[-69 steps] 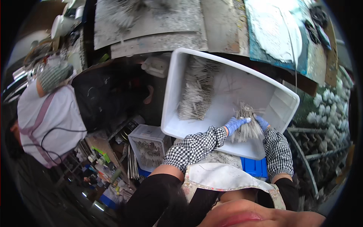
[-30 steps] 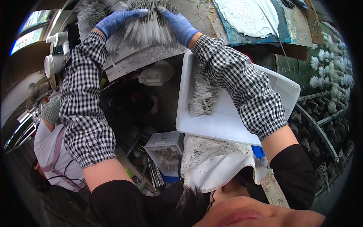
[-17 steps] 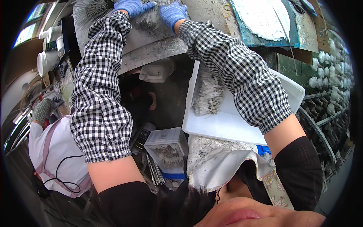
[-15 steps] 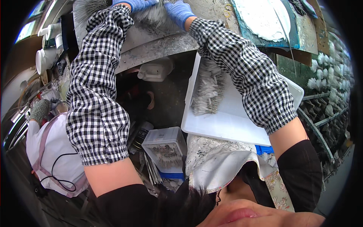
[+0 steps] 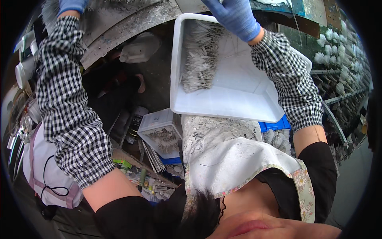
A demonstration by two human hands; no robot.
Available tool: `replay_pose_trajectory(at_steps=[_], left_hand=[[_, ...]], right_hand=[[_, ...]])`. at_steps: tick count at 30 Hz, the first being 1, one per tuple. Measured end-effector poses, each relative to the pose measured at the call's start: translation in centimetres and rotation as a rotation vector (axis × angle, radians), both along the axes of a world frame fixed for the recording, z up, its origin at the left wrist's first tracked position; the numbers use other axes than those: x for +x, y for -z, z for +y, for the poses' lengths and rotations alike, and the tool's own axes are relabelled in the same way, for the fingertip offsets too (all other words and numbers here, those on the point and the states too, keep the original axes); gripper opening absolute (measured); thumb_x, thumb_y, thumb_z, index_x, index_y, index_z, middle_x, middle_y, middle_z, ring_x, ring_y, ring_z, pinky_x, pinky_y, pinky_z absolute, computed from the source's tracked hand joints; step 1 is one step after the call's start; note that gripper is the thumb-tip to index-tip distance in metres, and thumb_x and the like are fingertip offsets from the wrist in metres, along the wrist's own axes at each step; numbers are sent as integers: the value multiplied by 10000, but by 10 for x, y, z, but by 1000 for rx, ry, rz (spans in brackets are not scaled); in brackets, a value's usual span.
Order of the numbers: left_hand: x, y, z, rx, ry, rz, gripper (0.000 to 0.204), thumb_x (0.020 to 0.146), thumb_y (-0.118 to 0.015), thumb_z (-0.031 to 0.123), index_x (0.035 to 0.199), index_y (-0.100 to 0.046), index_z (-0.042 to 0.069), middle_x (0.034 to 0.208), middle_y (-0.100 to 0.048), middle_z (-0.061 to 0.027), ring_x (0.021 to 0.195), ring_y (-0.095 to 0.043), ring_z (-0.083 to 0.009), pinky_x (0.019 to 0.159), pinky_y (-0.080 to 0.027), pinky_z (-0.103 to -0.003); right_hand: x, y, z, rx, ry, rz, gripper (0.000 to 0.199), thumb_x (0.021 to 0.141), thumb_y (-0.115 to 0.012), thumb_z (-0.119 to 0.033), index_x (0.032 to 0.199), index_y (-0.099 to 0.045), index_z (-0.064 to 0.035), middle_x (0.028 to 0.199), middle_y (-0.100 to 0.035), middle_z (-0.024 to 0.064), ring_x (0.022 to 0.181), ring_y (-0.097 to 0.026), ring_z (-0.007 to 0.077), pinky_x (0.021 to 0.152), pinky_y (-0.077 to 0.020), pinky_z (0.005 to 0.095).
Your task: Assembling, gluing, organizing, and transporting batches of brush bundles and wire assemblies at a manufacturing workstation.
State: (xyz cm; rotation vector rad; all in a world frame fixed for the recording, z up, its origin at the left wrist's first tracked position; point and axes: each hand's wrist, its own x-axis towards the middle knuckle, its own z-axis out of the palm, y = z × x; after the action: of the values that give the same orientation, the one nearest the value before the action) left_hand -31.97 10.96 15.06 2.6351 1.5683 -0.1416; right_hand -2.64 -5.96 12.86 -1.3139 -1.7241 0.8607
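Observation:
My left hand point(image 5: 73, 5), in a blue knit glove, is at the top left beside a heap of grey-white bristly pieces point(image 5: 49, 16) on the worktable. The picture's edge cuts off its fingers. My right hand point(image 5: 236, 18), gloved alike, is above the far rim of a white plastic tray point(image 5: 234, 105). Its visible fingers stretch toward the upper left and I see nothing in them; the tips run out of view. Inside the tray, along its left side, lies a row of small white-tufted brushes point(image 5: 201, 55) with thin wire stems.
The worktable's edge point(image 5: 131, 30) curves across the top left. A white jug point(image 5: 140, 47) stands below it. Near my lap is a clear bin of brushes point(image 5: 161, 127). Racks of white tufts point(image 5: 338, 59) line the right. Another person's white-clothed back point(image 5: 53, 167) is at the lower left.
My hands have moved apart: the left toward the upper left, the right away from the bristly heap to above the tray. The whole view has shifted, showing more of the tray.

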Motion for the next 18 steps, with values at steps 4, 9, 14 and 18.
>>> replay_pose_trajectory(at_steps=[4, 9, 14, 18], left_hand=[[24, -18, -107, 258, 269, -469, 493, 829, -738, 310, 1238, -604, 72, 1205, -636, -102, 1117, -602, -274, 934, -491, -378], [149, 44, -268, -349, 342, -553, 233, 786, -656, 184, 1002, -648, 95, 990, -618, -46, 948, -600, -233, 833, -482, -379], [177, 110, -392, -944, 417, -116, 376, 763, -677, 251, 1091, -629, 73, 1050, -613, -108, 1032, -584, -273, 891, -465, -415], [183, 132, -433, -978, 363, 56, 407, 784, -666, 279, 1136, -624, 81, 1064, -622, -111, 1031, -589, -278, 893, -464, -422]], right_hand=[[28, 74, -147, -629, 145, 325, 274, 935, -626, -193, 1147, -613, -20, 1002, -692, 137, 930, -647, 154, 835, -516, 273], [86, 155, -304, -1095, 139, -279, 353, 876, -650, -221, 1187, -614, -57, 1069, -663, 118, 977, -616, 247, 898, -486, 342], [129, 173, -330, -935, 263, -749, 474, 790, -712, -285, 1215, -602, -107, 1158, -628, 138, 1122, -557, 312, 975, -447, 413], [165, 175, -360, -1280, 299, -1082, 648, 734, -777, -331, 1298, -537, -119, 1201, -596, 141, 1169, -513, 315, 989, -436, 418]])
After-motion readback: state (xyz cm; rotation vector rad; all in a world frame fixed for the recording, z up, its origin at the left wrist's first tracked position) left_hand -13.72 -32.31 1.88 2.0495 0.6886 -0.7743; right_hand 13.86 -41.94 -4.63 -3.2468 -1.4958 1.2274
